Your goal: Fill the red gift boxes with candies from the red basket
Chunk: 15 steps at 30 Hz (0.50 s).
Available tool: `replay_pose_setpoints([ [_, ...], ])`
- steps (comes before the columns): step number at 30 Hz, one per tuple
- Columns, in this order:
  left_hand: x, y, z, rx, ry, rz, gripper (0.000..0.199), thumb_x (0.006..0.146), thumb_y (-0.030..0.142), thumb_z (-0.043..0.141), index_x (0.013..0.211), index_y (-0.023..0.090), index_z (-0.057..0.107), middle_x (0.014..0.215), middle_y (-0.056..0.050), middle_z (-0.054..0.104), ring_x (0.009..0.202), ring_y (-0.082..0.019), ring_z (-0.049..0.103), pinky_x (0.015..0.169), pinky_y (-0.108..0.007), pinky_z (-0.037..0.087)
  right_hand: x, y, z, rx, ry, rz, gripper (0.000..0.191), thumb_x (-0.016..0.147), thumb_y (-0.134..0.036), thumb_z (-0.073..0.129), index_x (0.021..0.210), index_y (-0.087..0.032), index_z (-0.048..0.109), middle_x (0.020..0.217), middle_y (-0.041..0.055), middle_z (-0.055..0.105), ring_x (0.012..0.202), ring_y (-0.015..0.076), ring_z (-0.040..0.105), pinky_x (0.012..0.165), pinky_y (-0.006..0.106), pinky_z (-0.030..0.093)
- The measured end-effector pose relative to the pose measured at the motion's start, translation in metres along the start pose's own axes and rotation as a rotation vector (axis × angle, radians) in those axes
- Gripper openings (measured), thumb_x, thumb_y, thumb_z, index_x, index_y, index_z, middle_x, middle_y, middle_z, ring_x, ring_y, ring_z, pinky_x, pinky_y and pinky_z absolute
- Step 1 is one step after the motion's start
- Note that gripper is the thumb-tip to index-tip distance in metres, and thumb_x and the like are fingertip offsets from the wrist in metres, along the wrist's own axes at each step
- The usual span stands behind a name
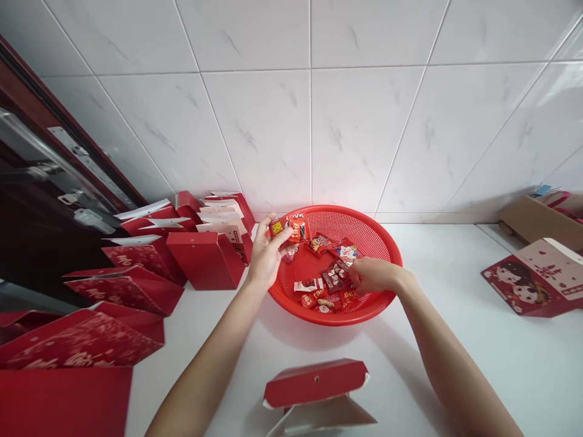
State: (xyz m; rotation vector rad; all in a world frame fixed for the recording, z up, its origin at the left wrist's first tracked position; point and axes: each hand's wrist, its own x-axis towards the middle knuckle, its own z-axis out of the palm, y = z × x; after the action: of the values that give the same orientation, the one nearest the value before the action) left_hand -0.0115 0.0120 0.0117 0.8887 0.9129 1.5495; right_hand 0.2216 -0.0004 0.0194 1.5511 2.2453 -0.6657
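Note:
A round red plastic basket (334, 315) with a perforated wall stands on the white table, with several wrapped candies (334, 276) in its bottom. Over its left rim, my left hand (268, 249) is closed around red candy packets (291, 229), thumb across the front. My right hand (376, 275) reaches inside at the right, fingers curled down among the wrappers next to a white-and-blue packet (347, 252). What those fingertips grip, if anything, is hidden. An unwrapped-looking peanut-shaped piece (325, 302) lies near the front. Below the basket, a red paper gift box (319, 385) stands with its top open.
Several red paper gift boxes (204, 261) stand in rows at the left, beside a dark door (40, 200). A printed gift box (537, 276) lies at the right, and a brown cardboard box (532, 221) sits behind it. White tiled wall (364, 121) rises behind the table.

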Motion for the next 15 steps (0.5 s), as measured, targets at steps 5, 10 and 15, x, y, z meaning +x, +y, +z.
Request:
replay_pose_setpoints([
  [5,-0.001,-0.002,0.0,0.043,-0.008,0.018,0.065,0.063,0.029,0.091,0.119,0.028,0.058,0.102,0.003,0.071,0.086,-0.017,0.073,0.072,-0.027,0.06,0.002,0.006,0.001,0.035,0.061,-0.023,0.019,0.076,-0.007,0.069,0.075,-0.02,0.055,0.081,0.0046,0.062,0.077,0.0206,0.059,0.057,0.029,0.035],
  [10,-0.005,-0.003,0.001,0.151,-0.05,0.053,0.073,0.066,0.036,0.09,0.13,0.029,0.055,0.11,-0.001,0.071,0.096,-0.021,0.072,0.077,-0.031,0.061,-0.008,0.019,-0.004,0.399,0.258,-0.235,0.019,0.087,-0.014,0.057,0.104,-0.021,0.059,0.094,0.0062,0.072,0.087,0.0225,0.067,0.074,0.032,0.049],
  [15,-0.008,0.007,-0.004,0.347,-0.149,0.179,0.073,0.073,0.039,0.087,0.138,0.028,0.056,0.128,-0.006,0.068,0.118,-0.027,0.069,0.102,-0.041,0.058,-0.019,0.021,-0.012,1.195,0.517,-0.425,0.023,0.087,-0.03,0.058,0.108,-0.023,0.064,0.078,-0.0007,0.067,0.065,0.0182,0.066,0.064,0.033,0.055],
])
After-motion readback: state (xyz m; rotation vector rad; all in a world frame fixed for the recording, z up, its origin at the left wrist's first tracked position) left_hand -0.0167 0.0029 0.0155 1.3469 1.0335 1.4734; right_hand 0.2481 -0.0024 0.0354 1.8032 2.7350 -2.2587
